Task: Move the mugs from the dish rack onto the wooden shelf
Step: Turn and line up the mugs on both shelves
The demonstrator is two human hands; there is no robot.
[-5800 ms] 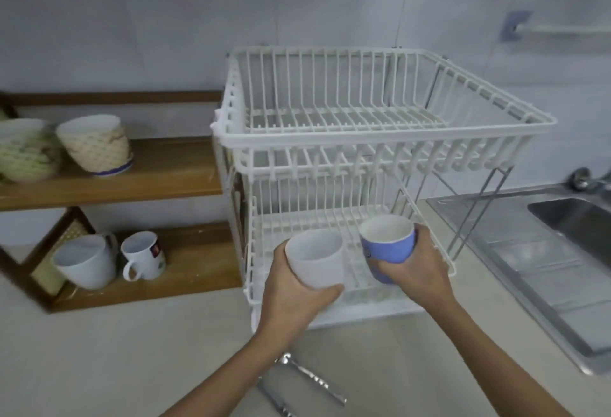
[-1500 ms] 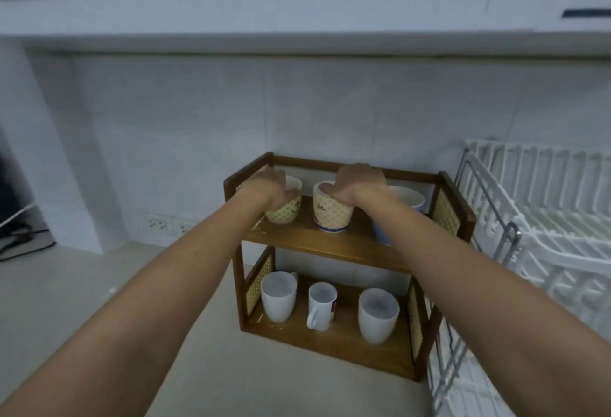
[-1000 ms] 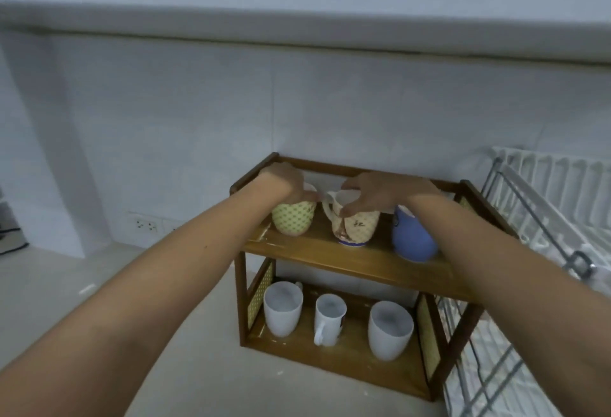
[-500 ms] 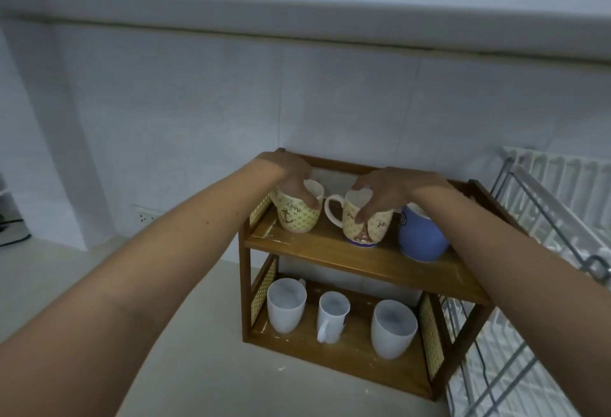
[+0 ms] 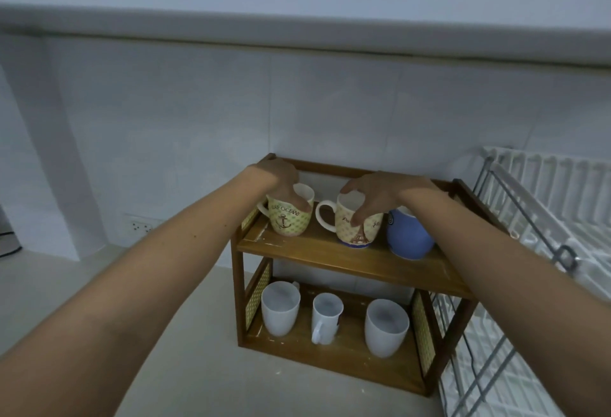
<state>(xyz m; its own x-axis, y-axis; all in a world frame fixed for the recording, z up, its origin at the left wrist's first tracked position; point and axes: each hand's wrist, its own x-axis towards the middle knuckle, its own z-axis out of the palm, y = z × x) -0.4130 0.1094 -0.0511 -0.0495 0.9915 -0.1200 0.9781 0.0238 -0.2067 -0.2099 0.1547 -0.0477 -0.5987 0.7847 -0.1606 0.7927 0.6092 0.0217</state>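
A: Both hands are on the top board of the wooden shelf (image 5: 344,259). What is the step, and how is it done well?

B: It looks like squaring up two mugs. The left hand (image 5: 284,181) curls over the rim of the anchor mug (image 5: 290,220), fingers dipping inside. The right hand (image 5: 373,190) clasps the Eiffel mug (image 5: 358,226) from above, thumb on its front. Best to keep each base flat on the board and turn gently, so neither knocks the blue mug (image 5: 408,234), just beside the Eiffel mug.

A: Where do they sit?

B: The anchor mug is near the board's left end, the Eiffel mug mid-board, the blue one toward the right end. Three white mugs stand on the lower board. The dish rack (image 5: 542,218) is beside the shelf's right end.
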